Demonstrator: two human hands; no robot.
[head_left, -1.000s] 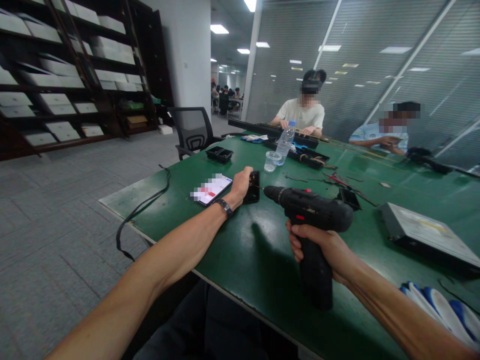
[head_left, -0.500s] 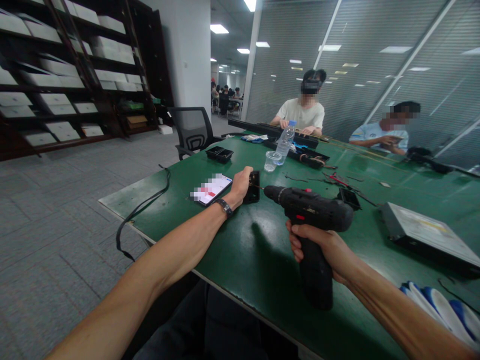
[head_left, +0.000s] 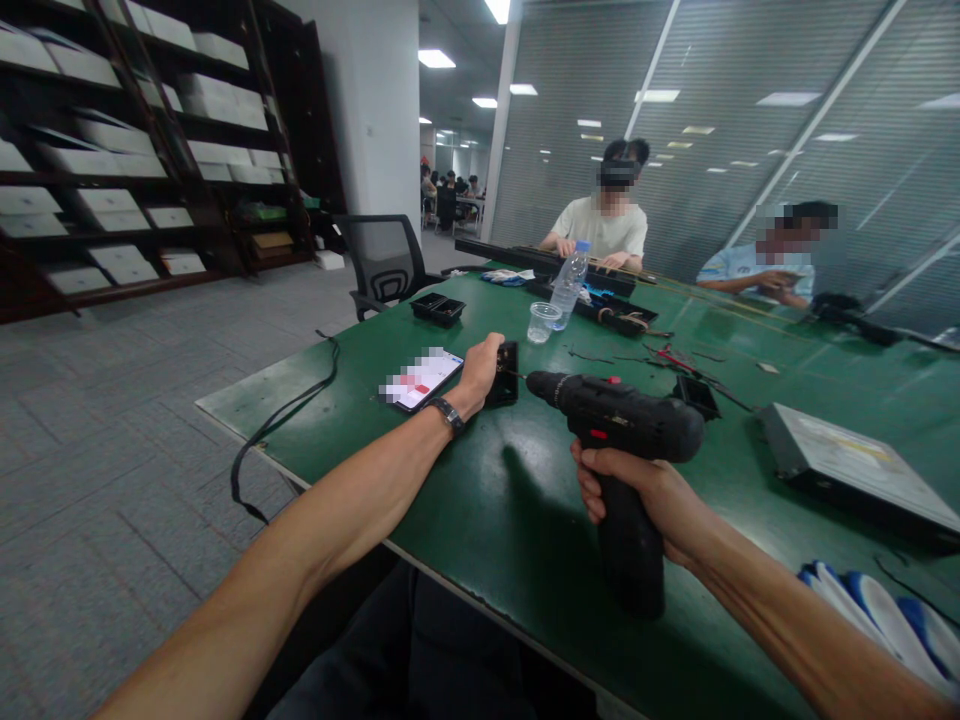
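Nothing visibly moved: drill [head_left: 619,408] gripped by right hand [head_left: 637,488], black box [head_left: 508,388] by left hand [head_left: 480,374] (bit [head_left: 520,376] pointed in); work seemingly unfinished.

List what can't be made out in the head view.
Head view:
Drill bit tip: too thin and dark against the black box; contact unclear.
Left grip: finger placement hidden by its own back and the box.
Trigger of the drill: covered by the right grip.
Phone screen: partly pixelated.
Blue-and-white gloves: partly behind the right forearm.
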